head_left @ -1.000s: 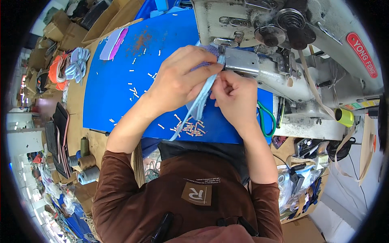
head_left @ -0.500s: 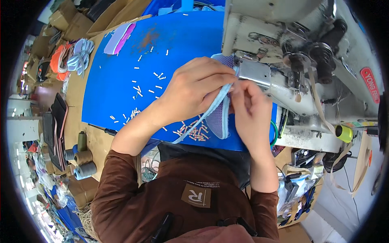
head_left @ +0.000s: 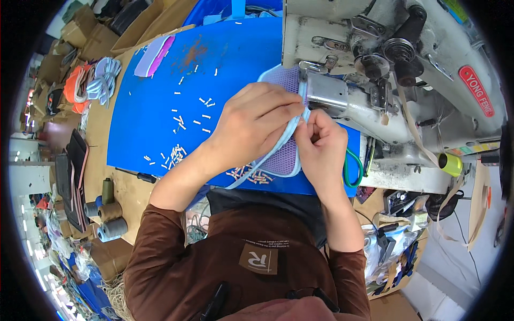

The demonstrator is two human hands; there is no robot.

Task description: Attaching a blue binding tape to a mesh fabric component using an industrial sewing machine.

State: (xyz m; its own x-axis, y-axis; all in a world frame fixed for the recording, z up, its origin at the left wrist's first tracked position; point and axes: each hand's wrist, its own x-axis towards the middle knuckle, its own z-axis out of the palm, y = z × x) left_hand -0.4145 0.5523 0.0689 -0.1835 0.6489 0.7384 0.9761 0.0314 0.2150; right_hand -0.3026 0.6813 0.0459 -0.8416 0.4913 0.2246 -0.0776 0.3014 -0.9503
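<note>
A purple mesh fabric piece with light blue edging lies at the sewing machine's metal arm. Across it runs a light blue binding strip, its loose tail hanging toward my lap. My left hand is closed over the strip, fingers bent and pressing it to the mesh beside the machine. Just right of those fingertips, my right hand pinches the strip at the fabric's edge between thumb and forefinger. The exact spot under the fingertips is partly hidden.
Short pale scraps are scattered over the blue tabletop. A purple and magenta strap piece lies at the far left. Thread cones stand left of the table. A green ring is beside my right wrist.
The mesh piece has turned flatter, so more of its face shows. Both hands stay closed at the strip, and the whole view has shifted slightly, with the machine appearing further left.
</note>
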